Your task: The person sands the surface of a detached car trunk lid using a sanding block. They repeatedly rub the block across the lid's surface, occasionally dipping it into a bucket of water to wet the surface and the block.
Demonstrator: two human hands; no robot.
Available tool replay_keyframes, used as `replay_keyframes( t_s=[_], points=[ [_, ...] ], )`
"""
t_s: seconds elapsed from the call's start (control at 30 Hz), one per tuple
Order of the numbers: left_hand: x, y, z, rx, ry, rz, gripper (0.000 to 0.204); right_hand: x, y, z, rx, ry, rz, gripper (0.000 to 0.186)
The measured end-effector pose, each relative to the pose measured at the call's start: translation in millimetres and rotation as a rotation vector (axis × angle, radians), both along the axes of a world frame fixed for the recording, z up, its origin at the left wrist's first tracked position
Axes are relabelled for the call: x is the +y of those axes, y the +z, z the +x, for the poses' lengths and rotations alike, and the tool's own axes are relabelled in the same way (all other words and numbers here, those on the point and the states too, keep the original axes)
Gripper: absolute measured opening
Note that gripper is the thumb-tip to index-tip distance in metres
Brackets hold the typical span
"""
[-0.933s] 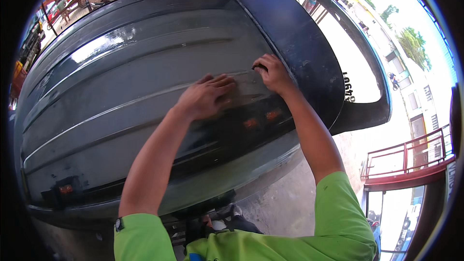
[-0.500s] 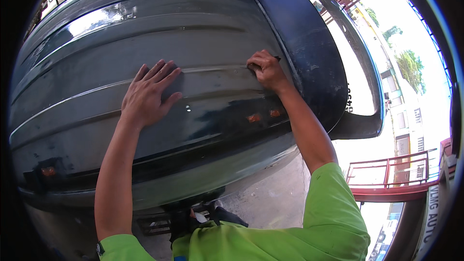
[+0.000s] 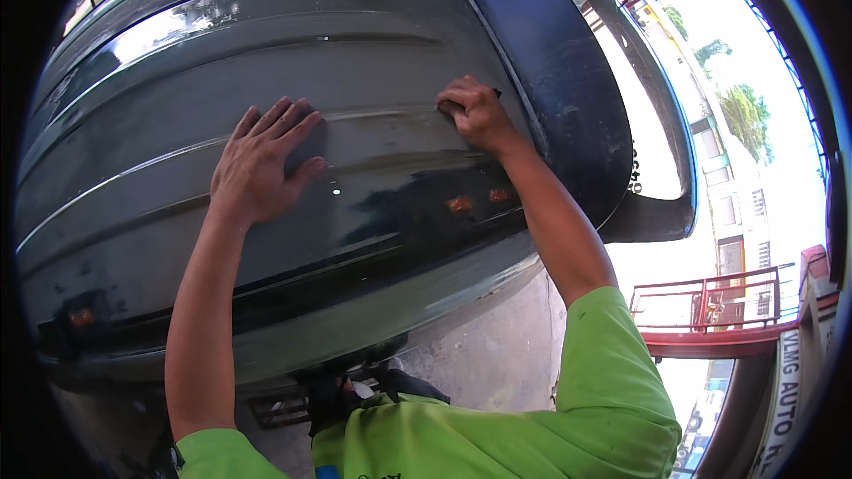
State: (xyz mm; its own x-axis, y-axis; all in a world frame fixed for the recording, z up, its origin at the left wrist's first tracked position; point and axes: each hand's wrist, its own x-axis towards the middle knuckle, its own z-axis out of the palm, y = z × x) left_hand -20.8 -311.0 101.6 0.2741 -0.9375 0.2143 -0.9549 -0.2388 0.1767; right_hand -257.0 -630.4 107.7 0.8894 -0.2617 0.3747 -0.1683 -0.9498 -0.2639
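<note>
We see a broad, ribbed dark grey panel (image 3: 382, 71) spreading beneath both hands and far beyond them, its raised lines running crosswise and a bright sheen lying up and to the left of the left hand. Just to the right of the right hand, a curved dark blue panel (image 3: 568, 71) meets it along a pale seam. Below the hands, nearest the body, we find the bright green shirt (image 3: 515, 435), and between it and the grey panel's lower edge a stretch of pale floor (image 3: 488, 337). Well off to the right, lower than the right hand, stands a red railing (image 3: 706, 306). The left hand (image 3: 259, 164) lies flat on the grey panel, fingers spread and thumb held wide; we see nothing in it. The right hand (image 3: 479, 115) is curled into a narrow grip against the same panel, well apart from the left. Below the right hand we notice two orange patches (image 3: 459, 204). Smallest is the dark piece (image 3: 450, 109) in the right hand's bent fingers, mostly covered, so we cannot tell its full shape.
</note>
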Motion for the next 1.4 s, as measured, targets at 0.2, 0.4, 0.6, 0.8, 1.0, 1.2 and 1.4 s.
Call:
replay_keyframes(
  t_s=[0.2,0.4,0.6,0.8,1.0,1.2,1.4],
  points=[
    [1.8,-2.1,0.5,0.012,-0.022,-0.02,0.065,-5.2,-0.3,-7.5,-0.006,0.019,-0.01,0.015],
    [0.2,0.0,-1.9,-0.006,0.002,0.004,0.065,4.6,2.8,8.9,0.027,-0.009,-0.041,0.015],
    [1.2,4.1,0.9,0.063,-0.028,0.008,0.063,21.2,46.4,-0.9,-0.08,-0.043,0.269,0.011],
    [-0.2,5.1,-1.2,0.04,-0.017,-0.01,0.065,18.3,47.3,-65.0,0.194,-0.096,0.325,0.012],
    [-0.8,2.8,-2.5,0.023,-0.019,-0.003,0.066,16.4,13.7,-84.9,0.13,0.065,0.279,0.017],
    [-2.1,-2.9,-4.8,-0.065,0.011,0.004,0.065,23.6,3.2,-75.1,0.081,0.178,0.078,0.017],
    [-1.9,-10.2,-4.0,-0.112,0.014,-0.033,0.064,24.9,-1.1,-74.1,0.049,0.213,0.036,0.008]
  ],
)
